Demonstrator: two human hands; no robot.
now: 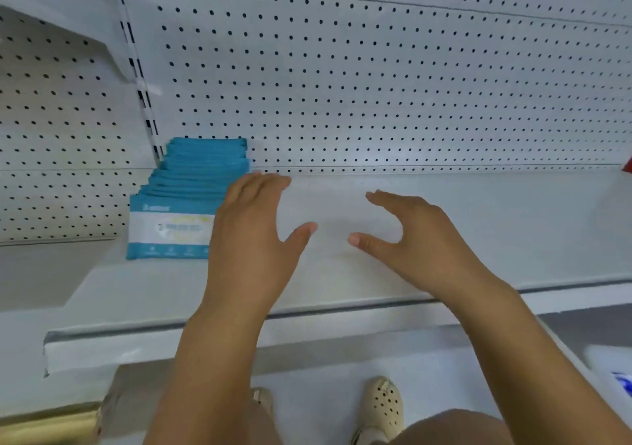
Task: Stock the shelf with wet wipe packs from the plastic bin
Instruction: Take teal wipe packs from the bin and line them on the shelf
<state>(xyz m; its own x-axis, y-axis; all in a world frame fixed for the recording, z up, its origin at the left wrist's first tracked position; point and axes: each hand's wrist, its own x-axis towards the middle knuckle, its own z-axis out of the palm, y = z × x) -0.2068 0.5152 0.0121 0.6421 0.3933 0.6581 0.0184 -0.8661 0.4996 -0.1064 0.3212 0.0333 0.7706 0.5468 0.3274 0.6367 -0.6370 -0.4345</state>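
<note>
Both hands empty over shelf point(478, 225): left hand point(253, 239) and right hand point(417, 236) fingers apart, gripping nothing. One row of wet wipe packs point(184, 201) stands just left of left fingers; shelf rightward bare, bin unseen.

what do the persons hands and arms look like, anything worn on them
Both the left hand and the right hand are bare: no gloves, rings, watch or bracelets show. The forearms are uncovered, with no sleeve reaching into view. Fingernails look short and unpainted.
</note>
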